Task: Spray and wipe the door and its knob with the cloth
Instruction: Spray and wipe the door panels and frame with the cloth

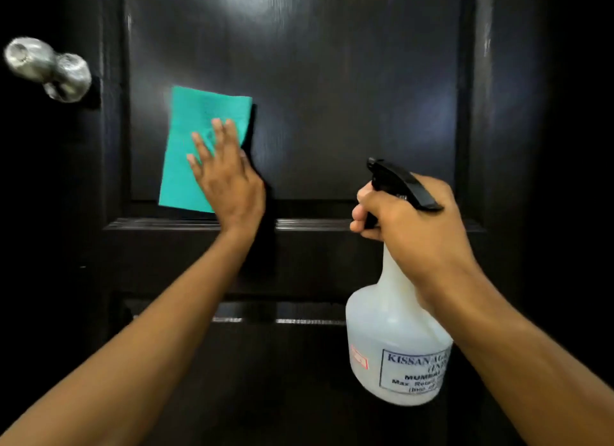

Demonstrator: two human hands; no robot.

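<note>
The left hand [229, 180] presses the green cloth [199, 146] flat on the door [349, 96] panel, fingers straight and spread, to wipe. The right hand [408, 219] grips the spray bottle [392, 339], fingers curled around its neck, ready. The knob [50, 68] is at the door's left edge.

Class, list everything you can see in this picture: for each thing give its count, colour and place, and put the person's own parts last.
door: one, black, glossy, panelled, fills the view.
knob: one, silver metal, upper left on the door.
cloth: one, teal green, flat against the door panel, left of centre.
spray bottle: one, translucent white with black trigger head and printed label, lower right.
left hand: one, fingers straight, presses the cloth to the door.
right hand: one, grips the spray bottle's neck and trigger.
</note>
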